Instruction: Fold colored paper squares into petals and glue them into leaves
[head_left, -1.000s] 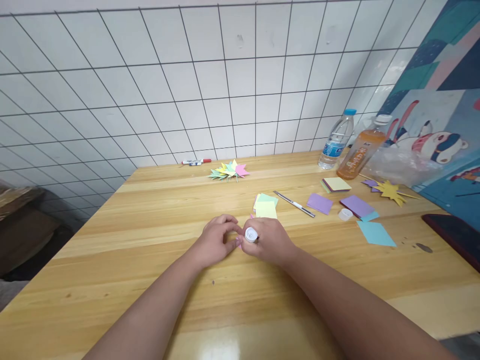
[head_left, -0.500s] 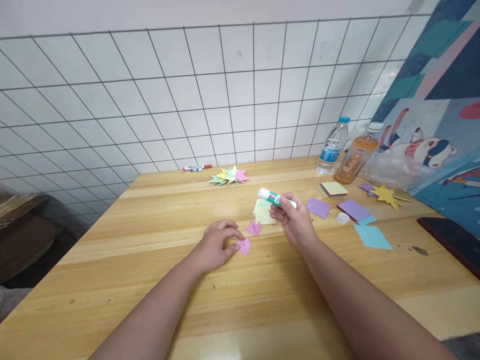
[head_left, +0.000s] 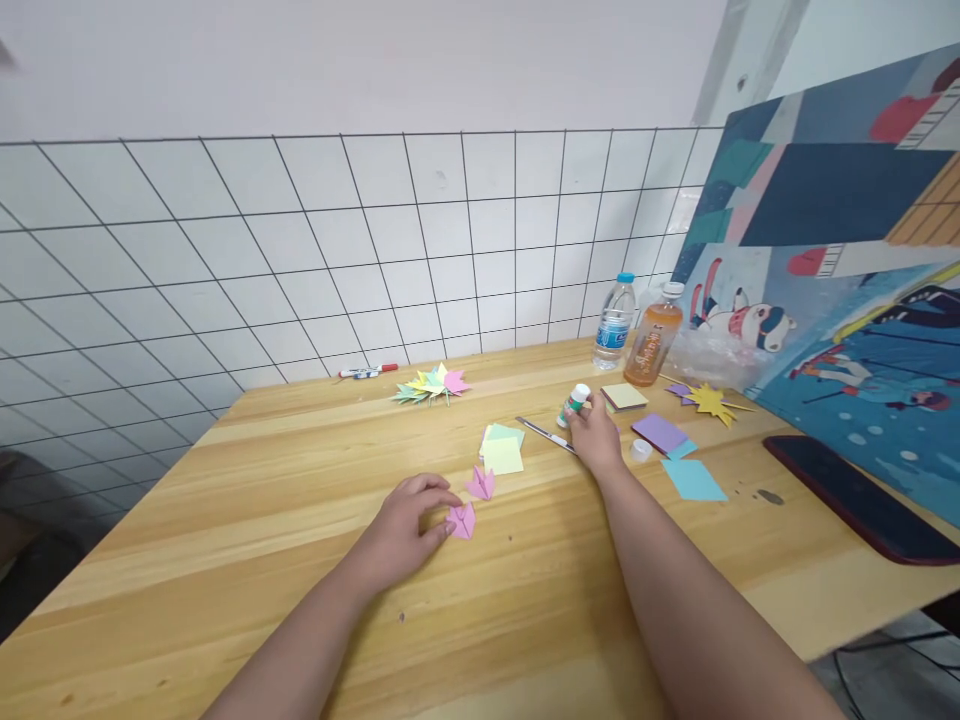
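My left hand rests on the table, thumb and fingertips closed on the left edge of a pink folded paper piece. Just beyond it lies a second pink folded piece, apart from my fingers. Farther right, my right hand is closed around a glue stick, which is nearly upright and tilted a little; its base is hidden by my fingers. A slim utility knife lies beside that hand. The glue stick's white cap sits to the right of my wrist.
Pale sticky notes lie mid-table. On the right are a note stack, purple paper, blue paper, a yellow star shape and a dark phone-like slab. Bottles, markers and a folded-paper cluster line the back.
My right hand has moved right with the glue stick, bringing it from held in the air to upright near the tabletop. The view has turned right and up; my left hand stays at the pink piece.
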